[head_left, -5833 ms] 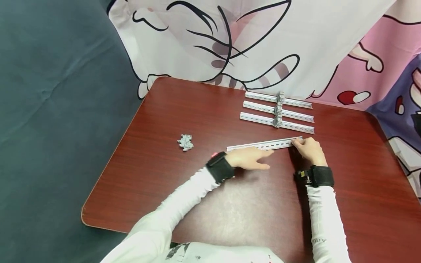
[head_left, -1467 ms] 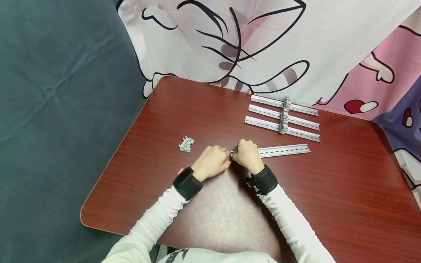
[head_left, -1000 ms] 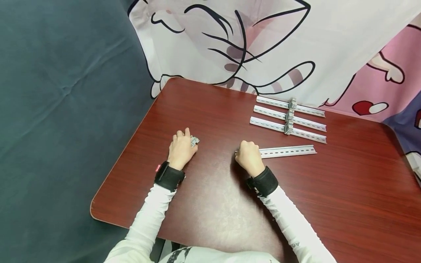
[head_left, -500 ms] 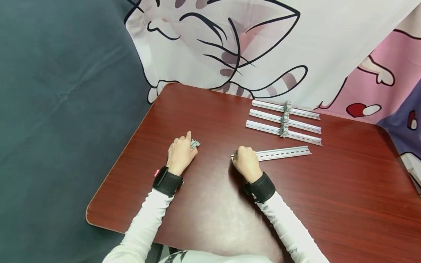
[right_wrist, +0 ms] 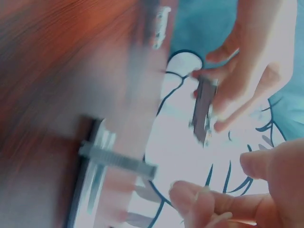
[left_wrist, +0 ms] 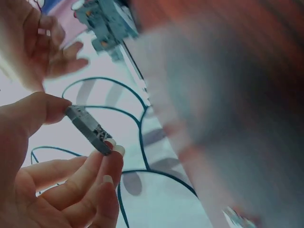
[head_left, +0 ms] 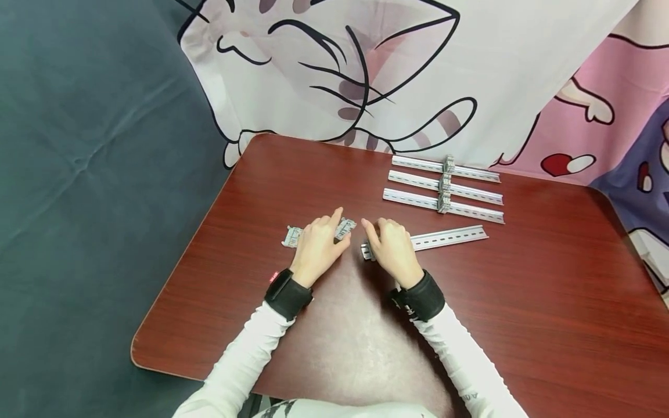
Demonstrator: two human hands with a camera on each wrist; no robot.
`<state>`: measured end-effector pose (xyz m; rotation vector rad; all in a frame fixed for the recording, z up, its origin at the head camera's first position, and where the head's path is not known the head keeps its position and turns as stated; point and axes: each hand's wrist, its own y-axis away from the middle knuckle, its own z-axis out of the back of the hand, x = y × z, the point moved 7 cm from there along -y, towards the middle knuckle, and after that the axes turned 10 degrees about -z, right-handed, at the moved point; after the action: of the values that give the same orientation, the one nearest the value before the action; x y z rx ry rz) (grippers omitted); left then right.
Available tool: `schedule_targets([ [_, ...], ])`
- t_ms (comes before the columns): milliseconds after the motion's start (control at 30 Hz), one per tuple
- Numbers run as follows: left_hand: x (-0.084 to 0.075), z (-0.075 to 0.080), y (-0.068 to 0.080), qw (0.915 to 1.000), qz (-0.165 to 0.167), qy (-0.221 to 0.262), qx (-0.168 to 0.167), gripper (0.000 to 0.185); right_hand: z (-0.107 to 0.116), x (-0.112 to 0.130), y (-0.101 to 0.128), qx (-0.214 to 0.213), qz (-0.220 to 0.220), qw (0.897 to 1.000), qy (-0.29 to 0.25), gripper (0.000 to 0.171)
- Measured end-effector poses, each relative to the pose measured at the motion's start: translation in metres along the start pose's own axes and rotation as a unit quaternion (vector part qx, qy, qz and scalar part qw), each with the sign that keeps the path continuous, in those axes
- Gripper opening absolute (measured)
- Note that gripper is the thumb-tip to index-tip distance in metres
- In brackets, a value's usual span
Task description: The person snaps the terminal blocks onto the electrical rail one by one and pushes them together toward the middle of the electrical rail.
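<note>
My left hand (head_left: 317,247) pinches a grey terminal block (left_wrist: 88,127) between thumb and fingertips, raised above the table. Facing it, my right hand (head_left: 394,249) has its fingers loosely bent and holds nothing. It hovers over the left end of a slotted metal DIN rail (head_left: 449,237), hiding part of it. Near that end, a thin grey terminal block (right_wrist: 116,160) sits across the rail in the right wrist view. Another terminal block (head_left: 291,236) lies on the table, left of my left hand and partly covered by it.
Three more DIN rails (head_left: 410,198) lie parallel toward the back right, each with grey terminal blocks (head_left: 445,186) near its middle. The reddish-brown table (head_left: 235,302) meets a cartoon-print cloth (head_left: 308,116) at its far edge. A plain blue-green cloth hangs on the left.
My left hand has picked up a terminal block from the left and carried it right, toward the rail. My right hand has loosened its grip at the rail's left end, whose tip now shows.
</note>
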<state>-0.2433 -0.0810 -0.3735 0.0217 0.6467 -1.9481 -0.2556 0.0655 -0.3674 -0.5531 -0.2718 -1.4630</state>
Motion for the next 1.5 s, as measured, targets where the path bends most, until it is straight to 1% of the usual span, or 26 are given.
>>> schedule_targets([
  [67,-0.006,-0.001,-0.004,1.0000,-0.006,0.005,-0.005,0.054,0.001,0.003,-0.002,0.022,0.008,0.999,-0.025,0.042],
  [167,-0.014,-0.002,-0.007,0.9997,-0.015,0.013,-0.017,0.053,0.001,0.004,-0.004,0.055,0.006,0.997,-0.047,0.038],
  [233,-0.018,-0.002,-0.007,0.9992,-0.023,0.020,-0.026,0.053,0.001,0.005,-0.005,0.066,0.006,0.996,-0.060,0.034],
  [300,-0.021,-0.003,-0.007,0.9984,-0.033,0.027,-0.037,0.053,0.003,0.005,-0.005,0.069,0.005,0.995,-0.075,0.031],
  [467,-0.027,-0.005,-0.005,0.9943,-0.068,0.047,-0.068,0.056,0.011,0.005,-0.006,0.056,0.009,0.993,-0.107,0.021],
  [567,-0.030,-0.007,-0.003,0.9914,-0.097,0.051,-0.072,0.059,0.015,0.001,-0.008,0.055,0.007,0.993,-0.108,0.017],
  [667,-0.034,-0.011,0.000,0.9899,-0.123,0.042,-0.055,0.059,0.019,-0.006,-0.011,0.063,0.007,0.994,-0.090,0.015],
  [800,-0.037,-0.017,0.002,0.9887,-0.146,0.031,-0.011,0.055,0.024,-0.017,-0.016,0.093,0.015,0.994,-0.047,0.014],
  [867,-0.038,-0.019,0.003,0.9881,-0.150,0.033,0.013,0.050,0.024,-0.022,-0.017,0.120,0.015,0.993,-0.017,0.014],
  [967,-0.038,-0.024,0.005,0.9870,-0.151,0.036,0.043,0.044,0.022,-0.031,-0.018,0.158,0.009,0.987,0.023,0.015],
  [1033,-0.039,-0.026,0.006,0.9866,-0.149,0.035,0.057,0.041,0.020,-0.034,-0.018,0.174,0.004,0.984,0.048,0.016],
  [1100,-0.039,-0.028,0.007,0.9863,-0.147,0.029,0.069,0.041,0.018,-0.036,-0.018,0.175,0.002,0.982,0.066,0.017],
  [1200,-0.039,-0.030,0.007,0.9859,-0.141,0.023,0.087,0.043,0.016,-0.037,-0.020,0.163,-0.002,0.982,0.091,0.026],
  [1367,-0.036,-0.035,0.007,0.9862,-0.112,0.011,0.122,0.048,0.011,-0.040,-0.020,0.147,-0.026,0.981,0.123,0.041],
  [1433,-0.036,-0.036,0.007,0.9864,-0.105,0.001,0.127,0.042,0.009,-0.041,-0.019,0.143,-0.035,0.981,0.128,0.041],
  [1500,-0.037,-0.035,0.007,0.9859,-0.110,-0.010,0.126,0.032,0.007,-0.040,-0.018,0.136,-0.040,0.981,0.131,0.040],
])
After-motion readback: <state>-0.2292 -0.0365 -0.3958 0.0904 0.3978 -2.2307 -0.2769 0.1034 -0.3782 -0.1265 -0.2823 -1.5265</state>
